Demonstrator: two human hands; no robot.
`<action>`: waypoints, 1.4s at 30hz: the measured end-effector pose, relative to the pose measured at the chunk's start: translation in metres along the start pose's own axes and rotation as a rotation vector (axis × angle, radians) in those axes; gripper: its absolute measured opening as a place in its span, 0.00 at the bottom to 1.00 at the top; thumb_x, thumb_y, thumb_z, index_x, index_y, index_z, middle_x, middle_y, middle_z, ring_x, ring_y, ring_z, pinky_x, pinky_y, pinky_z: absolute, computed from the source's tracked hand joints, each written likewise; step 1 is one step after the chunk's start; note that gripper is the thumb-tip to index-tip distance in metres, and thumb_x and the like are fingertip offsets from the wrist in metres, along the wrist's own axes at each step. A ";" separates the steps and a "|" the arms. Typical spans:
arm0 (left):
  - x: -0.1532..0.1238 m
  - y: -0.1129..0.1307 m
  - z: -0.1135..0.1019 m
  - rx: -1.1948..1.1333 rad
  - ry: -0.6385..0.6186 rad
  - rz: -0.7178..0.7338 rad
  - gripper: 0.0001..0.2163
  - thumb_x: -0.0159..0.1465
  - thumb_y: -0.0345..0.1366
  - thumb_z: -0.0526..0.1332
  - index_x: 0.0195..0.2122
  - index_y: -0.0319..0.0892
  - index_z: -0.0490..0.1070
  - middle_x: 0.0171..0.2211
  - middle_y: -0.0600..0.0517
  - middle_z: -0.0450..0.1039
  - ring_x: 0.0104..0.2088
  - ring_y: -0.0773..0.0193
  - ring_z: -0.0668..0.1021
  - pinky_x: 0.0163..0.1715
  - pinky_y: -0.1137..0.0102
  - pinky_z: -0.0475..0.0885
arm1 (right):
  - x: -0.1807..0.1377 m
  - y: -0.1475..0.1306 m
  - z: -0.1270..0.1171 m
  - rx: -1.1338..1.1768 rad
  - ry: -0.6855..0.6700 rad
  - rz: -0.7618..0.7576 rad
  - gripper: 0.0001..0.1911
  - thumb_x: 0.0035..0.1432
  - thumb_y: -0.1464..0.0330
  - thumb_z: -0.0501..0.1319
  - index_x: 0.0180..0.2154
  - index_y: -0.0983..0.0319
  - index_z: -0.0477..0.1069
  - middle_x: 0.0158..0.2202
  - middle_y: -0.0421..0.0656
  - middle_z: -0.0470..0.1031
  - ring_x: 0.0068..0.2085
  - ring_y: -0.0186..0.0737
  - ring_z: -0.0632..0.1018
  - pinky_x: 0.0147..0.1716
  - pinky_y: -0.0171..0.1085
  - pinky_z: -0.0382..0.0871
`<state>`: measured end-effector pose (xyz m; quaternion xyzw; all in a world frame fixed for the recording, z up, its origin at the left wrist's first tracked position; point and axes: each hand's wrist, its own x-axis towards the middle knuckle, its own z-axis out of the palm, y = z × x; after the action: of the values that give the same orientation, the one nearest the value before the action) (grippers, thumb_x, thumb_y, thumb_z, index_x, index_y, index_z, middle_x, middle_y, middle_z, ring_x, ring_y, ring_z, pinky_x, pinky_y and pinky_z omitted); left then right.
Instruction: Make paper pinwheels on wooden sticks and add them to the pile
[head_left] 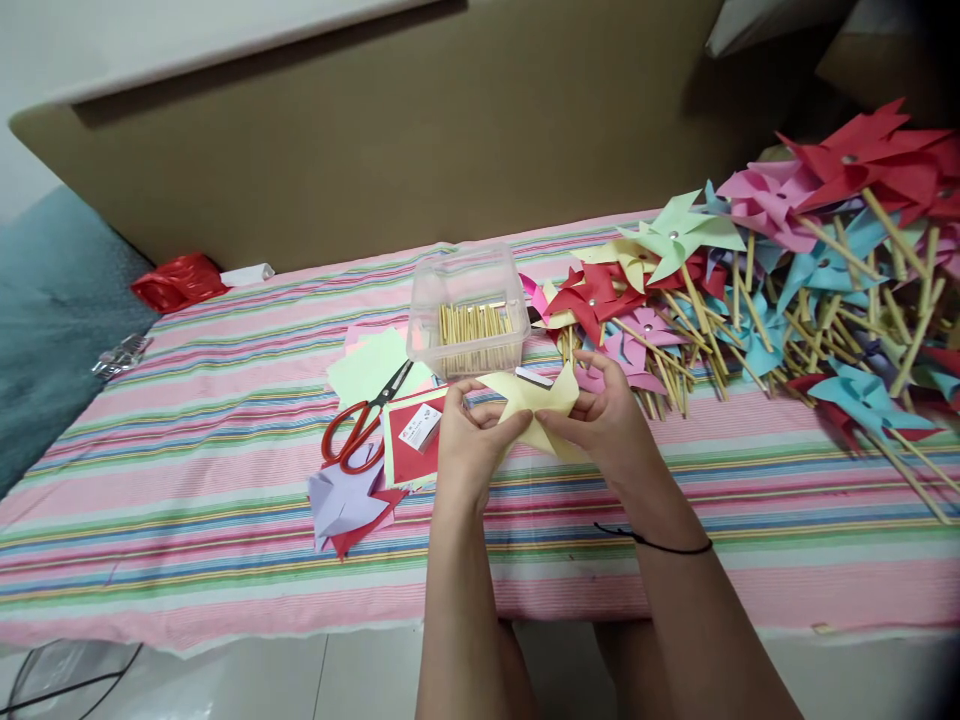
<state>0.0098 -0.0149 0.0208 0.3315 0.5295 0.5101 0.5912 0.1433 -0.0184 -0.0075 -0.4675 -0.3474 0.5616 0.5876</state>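
- Clear plastic container: open at the top, holding a row of short wooden sticks.
- Red bundle, far left: apparently a plastic bag; contents indiscernible.
- Surface: striped cloth, bearing red-handled scissors and, at right, heaped pinwheels.
- Room: brown panel behind, tiled floor below.
- Yellow paper: before the container, between both hands.
- Grip: left hand and right hand each pinch the paper.

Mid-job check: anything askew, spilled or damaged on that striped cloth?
Nothing is plainly spilled or damaged; the yellow paper seems bowed only from handling. On the right, pinwheels lie tangled, sticks crossing at many angles; the purple paper sits askew over red paper.
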 end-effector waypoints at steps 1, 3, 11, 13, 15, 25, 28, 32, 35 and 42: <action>0.000 0.000 -0.001 0.003 -0.006 0.001 0.29 0.42 0.32 0.73 0.40 0.45 0.58 0.23 0.55 0.77 0.20 0.65 0.77 0.23 0.73 0.69 | 0.000 0.001 0.000 -0.004 -0.008 0.001 0.49 0.35 0.62 0.77 0.57 0.55 0.55 0.30 0.40 0.80 0.31 0.48 0.82 0.31 0.47 0.78; 0.000 -0.001 -0.002 0.014 -0.016 0.005 0.29 0.42 0.32 0.73 0.41 0.45 0.57 0.24 0.55 0.77 0.21 0.65 0.77 0.23 0.73 0.70 | 0.001 0.002 -0.001 -0.010 -0.021 0.009 0.49 0.35 0.62 0.77 0.57 0.55 0.55 0.30 0.40 0.80 0.31 0.48 0.82 0.31 0.47 0.78; 0.006 -0.001 -0.014 0.008 0.080 0.021 0.32 0.42 0.30 0.73 0.45 0.44 0.56 0.24 0.54 0.76 0.19 0.64 0.76 0.21 0.73 0.70 | 0.003 0.000 0.001 -0.040 -0.022 -0.032 0.39 0.38 0.62 0.75 0.51 0.56 0.61 0.31 0.40 0.80 0.32 0.44 0.81 0.34 0.45 0.77; 0.009 0.001 -0.024 -0.047 0.184 0.046 0.31 0.41 0.30 0.73 0.44 0.43 0.57 0.25 0.54 0.76 0.21 0.64 0.77 0.23 0.72 0.71 | 0.006 -0.001 0.000 -0.088 0.050 -0.118 0.29 0.42 0.61 0.73 0.46 0.57 0.67 0.31 0.39 0.79 0.34 0.42 0.80 0.37 0.44 0.76; 0.012 0.004 -0.033 -0.105 0.296 0.079 0.30 0.40 0.28 0.73 0.42 0.42 0.59 0.26 0.53 0.76 0.22 0.65 0.78 0.26 0.71 0.73 | 0.011 0.001 -0.002 -0.191 0.139 -0.224 0.16 0.48 0.61 0.69 0.38 0.58 0.72 0.34 0.41 0.78 0.37 0.41 0.79 0.40 0.44 0.74; 0.009 0.008 -0.037 -0.229 0.440 0.092 0.28 0.42 0.26 0.72 0.42 0.41 0.61 0.25 0.53 0.75 0.23 0.66 0.78 0.25 0.73 0.72 | 0.039 0.039 0.001 -0.994 0.152 -0.549 0.08 0.52 0.74 0.60 0.26 0.59 0.76 0.42 0.47 0.77 0.49 0.52 0.72 0.49 0.51 0.65; 0.008 0.008 -0.038 -0.260 0.407 0.098 0.28 0.43 0.26 0.72 0.43 0.41 0.59 0.26 0.52 0.76 0.24 0.65 0.79 0.26 0.72 0.73 | 0.041 0.047 0.006 -1.177 0.127 -0.561 0.15 0.52 0.80 0.55 0.29 0.61 0.78 0.44 0.48 0.77 0.50 0.51 0.70 0.48 0.48 0.64; 0.008 0.006 -0.043 -0.293 0.346 0.115 0.29 0.43 0.27 0.72 0.43 0.42 0.58 0.27 0.50 0.78 0.24 0.63 0.80 0.27 0.69 0.75 | 0.041 0.050 0.008 -1.326 0.104 -0.505 0.20 0.53 0.83 0.52 0.31 0.61 0.80 0.43 0.48 0.77 0.46 0.50 0.70 0.43 0.45 0.63; 0.008 0.006 -0.048 -0.300 0.333 0.116 0.29 0.43 0.27 0.72 0.43 0.42 0.58 0.27 0.50 0.79 0.24 0.64 0.80 0.28 0.70 0.75 | 0.041 0.047 0.008 -1.402 0.098 -0.448 0.16 0.55 0.80 0.56 0.31 0.61 0.80 0.42 0.47 0.78 0.47 0.51 0.68 0.41 0.45 0.62; 0.005 0.008 -0.052 -0.306 0.334 0.106 0.31 0.42 0.27 0.72 0.44 0.42 0.57 0.26 0.51 0.78 0.24 0.65 0.80 0.29 0.71 0.74 | 0.039 0.045 0.006 -1.489 0.122 -0.392 0.12 0.56 0.76 0.59 0.24 0.60 0.78 0.39 0.49 0.76 0.47 0.55 0.67 0.34 0.44 0.59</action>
<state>-0.0425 -0.0154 0.0152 0.1764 0.5186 0.6623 0.5111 0.1275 0.0180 -0.0522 -0.6997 -0.6769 0.0387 0.2251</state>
